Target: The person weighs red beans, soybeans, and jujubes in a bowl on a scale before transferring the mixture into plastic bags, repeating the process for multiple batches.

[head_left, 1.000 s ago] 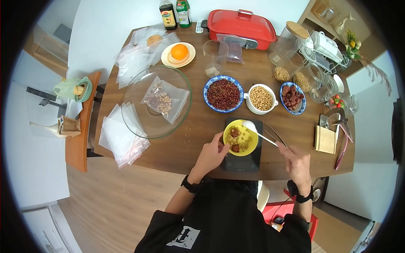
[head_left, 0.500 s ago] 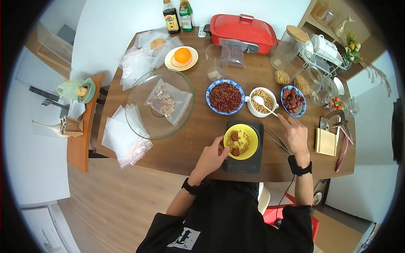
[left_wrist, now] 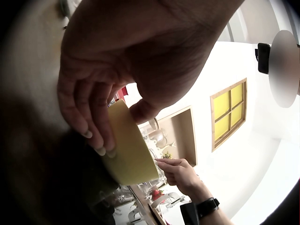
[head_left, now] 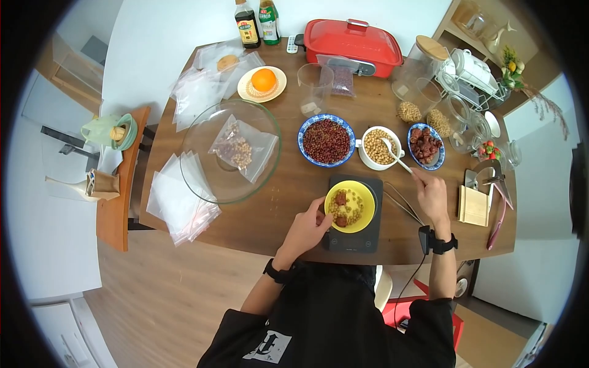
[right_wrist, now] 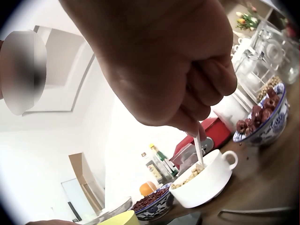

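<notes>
Right hand pinches the white spoon, its tip among beans in the white bowl; it seems light and stiff, best held at handle end. Left hand grips the yellow bowl on the black scale.

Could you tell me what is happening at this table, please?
A person's left hand grips a round yellow bowl on a flat black scale, its thumb and fingers at the wall. The right hand holds a white spoon, whose head is among the pale round beans in a white two-handled bowl. The yellow bowl already holds small greenish beans and reddish-brown pieces, so ingredients are perhaps being portioned out.
</notes>
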Tool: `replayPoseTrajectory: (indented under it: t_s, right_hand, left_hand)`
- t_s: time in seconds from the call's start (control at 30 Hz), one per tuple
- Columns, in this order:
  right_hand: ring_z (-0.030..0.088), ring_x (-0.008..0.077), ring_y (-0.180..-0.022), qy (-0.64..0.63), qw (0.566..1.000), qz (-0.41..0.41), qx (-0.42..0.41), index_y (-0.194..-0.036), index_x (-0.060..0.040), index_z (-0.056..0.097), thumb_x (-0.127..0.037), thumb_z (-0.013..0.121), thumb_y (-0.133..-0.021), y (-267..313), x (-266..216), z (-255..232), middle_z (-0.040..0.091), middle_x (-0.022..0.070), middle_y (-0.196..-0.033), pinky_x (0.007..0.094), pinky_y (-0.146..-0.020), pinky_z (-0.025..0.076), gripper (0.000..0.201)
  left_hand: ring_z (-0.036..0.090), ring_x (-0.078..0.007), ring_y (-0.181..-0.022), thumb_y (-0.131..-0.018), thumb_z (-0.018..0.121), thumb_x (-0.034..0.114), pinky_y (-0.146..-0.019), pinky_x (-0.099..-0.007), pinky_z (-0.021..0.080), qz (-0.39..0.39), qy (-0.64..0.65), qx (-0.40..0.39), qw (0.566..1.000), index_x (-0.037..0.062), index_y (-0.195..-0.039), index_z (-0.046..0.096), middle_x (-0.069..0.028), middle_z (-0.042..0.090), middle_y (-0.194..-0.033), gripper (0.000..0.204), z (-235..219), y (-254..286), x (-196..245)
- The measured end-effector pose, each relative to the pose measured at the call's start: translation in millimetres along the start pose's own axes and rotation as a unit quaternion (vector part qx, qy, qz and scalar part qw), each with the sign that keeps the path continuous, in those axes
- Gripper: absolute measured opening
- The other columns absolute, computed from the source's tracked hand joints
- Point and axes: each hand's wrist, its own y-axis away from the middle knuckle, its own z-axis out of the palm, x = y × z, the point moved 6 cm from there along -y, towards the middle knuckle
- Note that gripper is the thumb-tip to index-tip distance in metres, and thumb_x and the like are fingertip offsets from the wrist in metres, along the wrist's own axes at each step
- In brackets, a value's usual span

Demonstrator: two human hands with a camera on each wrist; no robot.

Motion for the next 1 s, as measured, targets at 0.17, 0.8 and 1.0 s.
replayPoseTrajectory:
  t_s: [0.17, 0.8, 1.0]
  right_hand:
    - [0.060, 0.0203, -0.056, -0.156, 0.987, 0.047, 0.012, -0.123, -0.0040, 0.076, -0.013, 0.068, -0.100, 0.8, 24.3, 25.8, 0.069, 0.0127, -0.071, 0.0363, -0.056, 0.047, 0.026]
    - [0.019, 0.0015, -0.049, -0.542, 0.751, 0.371, -0.068, -0.128, 0.0005, 0.071, -0.016, 0.060, -0.105, 23.0, 57.3, 10.6, 0.024, -0.0130, -0.063, 0.0232, -0.045, 0.014, 0.030]
    - [0.019, 0.0011, -0.047, -0.542, 0.753, 0.361, -0.094, -0.126, 0.0020, 0.071, -0.015, 0.062, -0.105, 45.2, 35.9, -11.3, 0.026, -0.0136, -0.060, 0.0227, -0.044, 0.014, 0.028]
  left_hand:
    - [0.078, -0.0245, -0.079, -0.103, 0.064, 0.021, -0.075, -0.0351, 0.058, -0.006, -0.008, -0.001, 1.000, 0.0010, -0.147, 0.048, -0.0158, 0.075, -0.084, 0.051, -1.5, 0.4, 3.3]
    - [0.076, -0.0345, -0.083, -0.100, 0.066, 0.025, -0.078, -0.0419, 0.058, -0.021, 0.005, -0.005, 1.000, 0.0014, -0.146, 0.050, -0.0188, 0.075, -0.086, 0.054, -2.9, -0.7, 3.9]
    - [0.078, -0.0264, -0.080, -0.102, 0.065, 0.022, -0.076, -0.0367, 0.058, -0.007, -0.010, 0.002, 1.000, 0.0010, -0.147, 0.049, -0.0163, 0.075, -0.083, 0.052, -3.0, -0.9, 4.7]
